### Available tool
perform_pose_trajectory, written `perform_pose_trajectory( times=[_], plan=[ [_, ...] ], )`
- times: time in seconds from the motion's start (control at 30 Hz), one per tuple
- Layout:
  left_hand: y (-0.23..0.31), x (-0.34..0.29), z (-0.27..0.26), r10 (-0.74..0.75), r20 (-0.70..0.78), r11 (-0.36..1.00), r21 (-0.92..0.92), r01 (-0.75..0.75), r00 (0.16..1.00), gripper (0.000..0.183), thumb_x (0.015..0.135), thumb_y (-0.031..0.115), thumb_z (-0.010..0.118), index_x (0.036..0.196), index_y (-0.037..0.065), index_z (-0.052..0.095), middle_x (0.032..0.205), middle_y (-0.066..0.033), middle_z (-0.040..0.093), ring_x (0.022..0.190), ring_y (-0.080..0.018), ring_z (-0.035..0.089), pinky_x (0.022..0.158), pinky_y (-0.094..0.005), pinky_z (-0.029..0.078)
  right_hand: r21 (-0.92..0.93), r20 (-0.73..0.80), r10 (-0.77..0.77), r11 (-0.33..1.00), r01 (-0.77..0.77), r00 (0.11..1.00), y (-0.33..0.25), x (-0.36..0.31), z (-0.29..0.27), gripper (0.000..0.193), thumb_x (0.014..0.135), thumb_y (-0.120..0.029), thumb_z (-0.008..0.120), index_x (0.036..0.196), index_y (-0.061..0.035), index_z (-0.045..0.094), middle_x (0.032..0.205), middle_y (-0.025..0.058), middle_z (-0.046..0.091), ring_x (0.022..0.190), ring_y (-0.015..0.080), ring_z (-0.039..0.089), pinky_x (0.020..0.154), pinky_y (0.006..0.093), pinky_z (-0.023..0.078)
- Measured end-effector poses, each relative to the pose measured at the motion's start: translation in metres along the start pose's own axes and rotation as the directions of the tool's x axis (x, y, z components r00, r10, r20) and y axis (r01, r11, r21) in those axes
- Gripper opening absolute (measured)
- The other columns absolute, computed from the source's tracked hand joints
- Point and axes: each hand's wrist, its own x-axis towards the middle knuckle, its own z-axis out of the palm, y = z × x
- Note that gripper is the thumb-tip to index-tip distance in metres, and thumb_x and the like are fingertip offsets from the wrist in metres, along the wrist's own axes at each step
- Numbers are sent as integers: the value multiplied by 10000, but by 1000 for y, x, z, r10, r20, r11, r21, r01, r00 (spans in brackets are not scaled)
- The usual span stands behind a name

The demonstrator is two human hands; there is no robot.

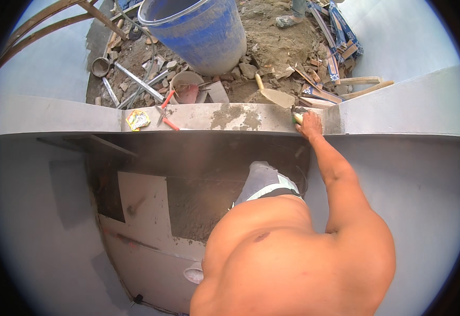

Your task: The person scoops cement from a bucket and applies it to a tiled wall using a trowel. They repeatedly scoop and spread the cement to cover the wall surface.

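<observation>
My right hand (311, 126) reaches forward to the right end of the concrete ledge (198, 117). Its fingers are closed on a small tool (298, 118) with a pale and green handle. The tool's dark far end rests near the ledge's back edge, and its kind is hard to make out. Just left of it lies a trowel (278, 98) with a wooden handle pointing away. Farther left on the ledge are red-handled pliers (170, 124) and a crumpled yellow and white packet (137, 120). My left hand is out of view.
Beyond the ledge stand a big blue tub (198, 37) and a mortar-stained bucket (187, 84) amid rubble. Wood offcuts and blue cardboard (335, 42) lie at far right, near another person's foot (288, 21). Below the ledge is a floor with pale panels (145, 210).
</observation>
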Motion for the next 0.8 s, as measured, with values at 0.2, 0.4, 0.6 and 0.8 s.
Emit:
perform_pose_trajectory(
  times=[0.2,0.4,0.6,0.8],
  plan=[
    [19,2,8,13,3,1000,27,-13,1000,382,939,302,646,1107,-33,573,893,-119,661,728,-199,651,630,-330,529,260,65,180,947,-191,982,-32,-12,-5,471,803,-399,729,1043,-7,625,1118,205,583,1087,376,569,928,458,473],
    [29,22,22,41,13,999,17,-41,999,375,946,301,638,1111,-30,574,899,-120,661,737,-203,654,636,-332,535,328,-72,354,891,-313,932,0,-2,14,482,803,-379,737,1075,3,629,1207,216,549,1163,367,530,987,463,445],
    [18,39,40,18,-4,999,-45,-19,1000,368,953,299,630,1116,-26,574,904,-121,661,747,-207,658,642,-334,541,689,-378,386,724,-23,842,-4,22,-35,399,811,-322,761,986,17,644,978,187,622,933,340,616,840,410,487],
    [4,52,64,9,35,995,-98,-5,999,361,960,298,621,1120,-23,575,909,-122,660,757,-212,661,649,-337,548,917,-321,467,-65,394,824,-42,42,-175,171,876,-160,695,909,-5,632,816,94,679,671,173,651,648,298,525]
  ],
)
